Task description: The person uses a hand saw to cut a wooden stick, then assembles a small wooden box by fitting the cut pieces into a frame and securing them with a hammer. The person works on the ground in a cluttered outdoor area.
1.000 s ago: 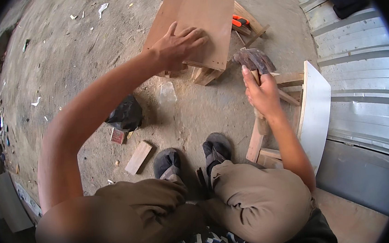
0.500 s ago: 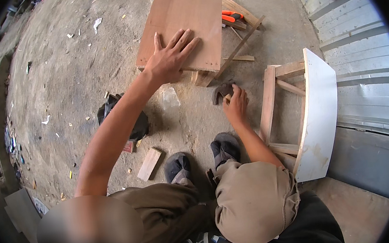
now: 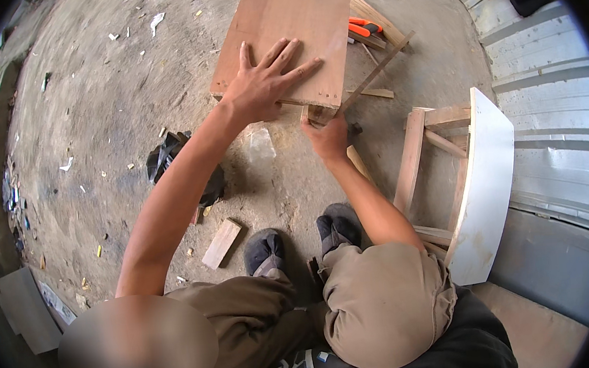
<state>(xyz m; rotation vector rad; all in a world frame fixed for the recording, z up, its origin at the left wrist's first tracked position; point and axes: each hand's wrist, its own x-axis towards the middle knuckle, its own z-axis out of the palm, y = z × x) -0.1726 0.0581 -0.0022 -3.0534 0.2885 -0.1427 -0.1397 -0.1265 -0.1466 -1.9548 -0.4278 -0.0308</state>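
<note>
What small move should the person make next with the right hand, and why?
Probably settle the right hand on the wooden piece under the board's near edge. The left hand lies flat on the board, pressing it, while the right hand is only at that edge.

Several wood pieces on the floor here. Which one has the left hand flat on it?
The big square plywood board. The left hand lies spread on it; the small loose block by the feet is untouched.

Smooth matt plywood board (image 3: 281, 27), rough concrete floor (image 3: 113, 109)
</note>
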